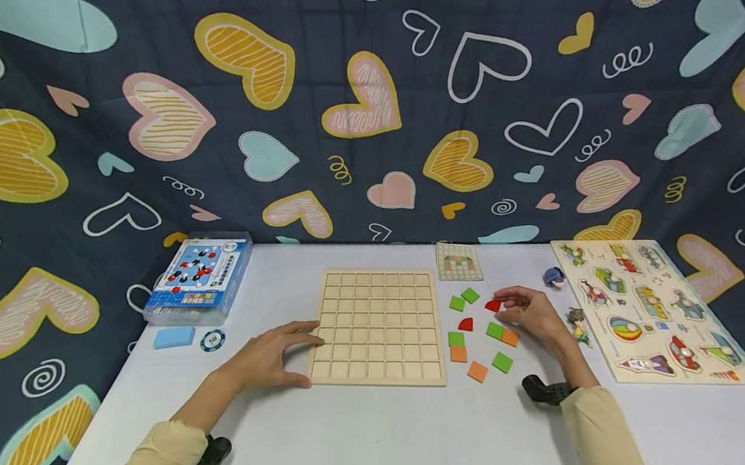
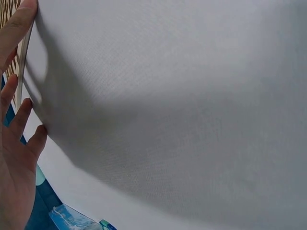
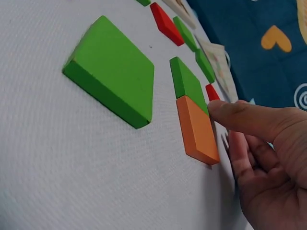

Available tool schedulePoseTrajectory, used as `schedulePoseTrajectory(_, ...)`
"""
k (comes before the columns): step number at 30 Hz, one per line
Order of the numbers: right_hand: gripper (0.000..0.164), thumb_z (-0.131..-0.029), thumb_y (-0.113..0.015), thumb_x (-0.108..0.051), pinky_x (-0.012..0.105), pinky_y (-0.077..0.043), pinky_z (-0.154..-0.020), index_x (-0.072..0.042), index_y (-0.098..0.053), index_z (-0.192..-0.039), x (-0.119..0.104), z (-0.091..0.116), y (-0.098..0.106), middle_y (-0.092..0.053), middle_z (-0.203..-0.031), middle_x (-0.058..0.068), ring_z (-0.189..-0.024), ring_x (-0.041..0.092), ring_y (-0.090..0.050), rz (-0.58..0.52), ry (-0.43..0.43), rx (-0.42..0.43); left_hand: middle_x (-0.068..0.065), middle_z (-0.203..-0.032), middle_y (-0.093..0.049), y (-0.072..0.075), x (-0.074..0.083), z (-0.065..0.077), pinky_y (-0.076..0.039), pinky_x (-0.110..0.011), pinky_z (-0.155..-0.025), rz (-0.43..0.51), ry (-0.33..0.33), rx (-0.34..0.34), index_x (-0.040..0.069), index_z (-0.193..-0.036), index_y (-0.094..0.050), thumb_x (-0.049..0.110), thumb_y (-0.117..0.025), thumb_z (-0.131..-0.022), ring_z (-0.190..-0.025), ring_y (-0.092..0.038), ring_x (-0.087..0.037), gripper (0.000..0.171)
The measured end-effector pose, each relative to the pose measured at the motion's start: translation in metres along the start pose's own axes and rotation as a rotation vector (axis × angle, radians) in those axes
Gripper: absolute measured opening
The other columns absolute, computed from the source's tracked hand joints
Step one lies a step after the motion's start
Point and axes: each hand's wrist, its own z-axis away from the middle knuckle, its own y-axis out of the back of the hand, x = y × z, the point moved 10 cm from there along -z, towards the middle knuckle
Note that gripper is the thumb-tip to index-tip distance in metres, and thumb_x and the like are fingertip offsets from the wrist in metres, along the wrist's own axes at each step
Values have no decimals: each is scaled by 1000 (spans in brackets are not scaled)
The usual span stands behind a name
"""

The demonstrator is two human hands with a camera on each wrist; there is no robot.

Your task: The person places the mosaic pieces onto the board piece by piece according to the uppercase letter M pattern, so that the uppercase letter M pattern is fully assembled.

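A light wooden board with a square grid point(image 1: 373, 327) lies on the white table. My left hand point(image 1: 273, 358) rests at its left edge, fingertips on the rim and thumb by the near left corner. In the left wrist view, the fingers point(image 2: 19, 120) are spread loosely along the edge. My right hand point(image 1: 530, 312) reaches over the loose pieces, thumb and forefinger apart, right at a red quarter-round piece point(image 1: 492, 305). Close under that thumb, in the right wrist view, a green square tile point(image 3: 188, 84) adjoins an orange square tile point(image 3: 197, 129).
Several more green and orange tiles and another red quarter-round point(image 1: 465, 324) lie right of the board. A pattern card point(image 1: 459, 262) is behind them. A picture puzzle board point(image 1: 656, 310) stands far right; a boxed set point(image 1: 198, 279), blue block point(image 1: 174, 337) and round chip point(image 1: 212, 341) are left.
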Motion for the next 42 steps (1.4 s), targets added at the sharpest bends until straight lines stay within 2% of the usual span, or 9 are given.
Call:
schedulePoseTrajectory(9,43,-83,-73,-3,12,-46,-69,5,-58,-123,4,-2,2,-60,-99,16,-78,7,-51,-19,2,7,-8,-146,-44,-1,2,1,-41,-58,-98,19,-23,10,22,-126,-62,55,-77,-70,-132,-42,-35,67)
schedulePoseTrajectory(16,41,-83,-73,-6,12,-47,-71,4,-60,-121,5,-1,3,-63,-100,13,-79,8,-55,-4,-7,17,-7,-147,-44,-2,2,1,-40,-58,-98,21,-18,6,22,-127,-62,54,-77,-70,-133,-41,-35,67)
schedulePoseTrajectory(24,39,-87,-69,-3,11,-47,-75,3,-59,-124,2,0,7,-62,-111,21,-85,11,-55,10,9,16,-8,-146,-44,-1,2,0,-40,-58,-98,27,-15,7,22,-127,-62,54,-77,-70,-133,-41,-35,67)
schedulePoseTrajectory(30,40,-86,-68,-1,10,-47,-75,3,-58,-125,4,-2,9,-63,-111,22,-85,7,-55,2,9,26,-8,-146,-44,-1,2,-1,-42,-58,-97,27,-18,13,21,-126,-62,54,-77,-70,-132,-42,-35,67)
schedulePoseTrajectory(36,35,-84,-69,2,11,-49,-73,9,-60,-118,1,-2,10,-64,-105,24,-81,4,-58,-13,54,47,-8,-146,-44,-1,2,0,-42,-59,-96,27,-15,9,21,-126,-62,55,-77,-70,-132,-42,-36,67)
schedulePoseTrajectory(42,34,-84,-69,2,12,-51,-75,11,-61,-116,-3,-2,9,-64,-109,28,-87,9,-63,-19,116,66,-8,-146,-44,-1,1,1,-41,-58,-97,30,-11,6,21,-127,-62,54,-77,-70,-132,-41,-35,67)
